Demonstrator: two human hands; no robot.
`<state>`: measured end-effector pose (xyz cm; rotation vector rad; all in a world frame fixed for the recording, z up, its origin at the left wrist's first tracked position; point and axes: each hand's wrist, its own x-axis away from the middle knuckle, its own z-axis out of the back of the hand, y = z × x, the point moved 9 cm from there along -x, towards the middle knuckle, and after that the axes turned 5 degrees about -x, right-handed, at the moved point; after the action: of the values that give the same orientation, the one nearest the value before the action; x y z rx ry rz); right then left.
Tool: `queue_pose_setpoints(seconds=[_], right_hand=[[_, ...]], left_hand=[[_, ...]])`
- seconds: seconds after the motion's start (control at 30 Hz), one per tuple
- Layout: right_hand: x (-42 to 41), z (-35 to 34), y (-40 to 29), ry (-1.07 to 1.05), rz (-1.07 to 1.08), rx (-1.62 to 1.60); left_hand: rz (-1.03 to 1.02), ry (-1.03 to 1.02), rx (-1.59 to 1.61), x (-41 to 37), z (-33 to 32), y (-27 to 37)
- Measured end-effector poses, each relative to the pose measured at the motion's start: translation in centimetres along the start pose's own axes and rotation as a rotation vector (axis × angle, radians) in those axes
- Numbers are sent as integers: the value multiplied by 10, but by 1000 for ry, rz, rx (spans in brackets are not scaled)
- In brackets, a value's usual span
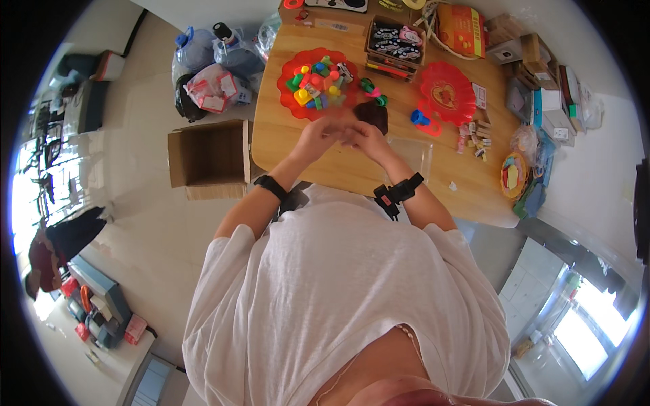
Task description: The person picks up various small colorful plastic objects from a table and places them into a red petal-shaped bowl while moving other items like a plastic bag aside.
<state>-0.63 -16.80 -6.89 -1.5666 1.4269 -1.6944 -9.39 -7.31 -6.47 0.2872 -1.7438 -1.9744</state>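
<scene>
My left hand point(319, 136) and my right hand point(371, 140) meet over the near part of a wooden table point(325, 170), fingertips close together. Motion blurs the fingers, so whether a small item sits between them does not show. Just beyond my left hand is a red scalloped tray point(285, 104) heaped with colourful plastic building blocks point(317, 83) and a small toy car point(345, 72). A dark brown object point(372, 115) lies right behind my right hand. Green and pink toy pieces point(374, 93) rest past it. By my right forearm is a clear plastic container point(419, 155).
A second red scalloped tray point(447, 94), a blue toy cup point(419, 117) and small wooden blocks point(480, 134) lie to the right. Behind stands a cardboard box of toy cars point(395, 43). An open carton point(213, 155) stands left of the table; a person point(48, 259) is far left.
</scene>
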Motion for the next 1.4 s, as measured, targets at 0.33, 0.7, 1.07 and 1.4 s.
queue_pose_setpoints(seconds=[0.33,0.7,1.07,1.4], right_hand=[[-31,49,-7,378,101,149],[-55,70,-1,377,242,130],[60,275,45,985,309,262],[56,327,99,1020,19,-587]], left_hand=[[-45,229,-253,-7,74,-11],[37,458,-468,-22,131,-29],[-33,325,-607,-53,126,-48],[132,277,-468,-71,143,-83]])
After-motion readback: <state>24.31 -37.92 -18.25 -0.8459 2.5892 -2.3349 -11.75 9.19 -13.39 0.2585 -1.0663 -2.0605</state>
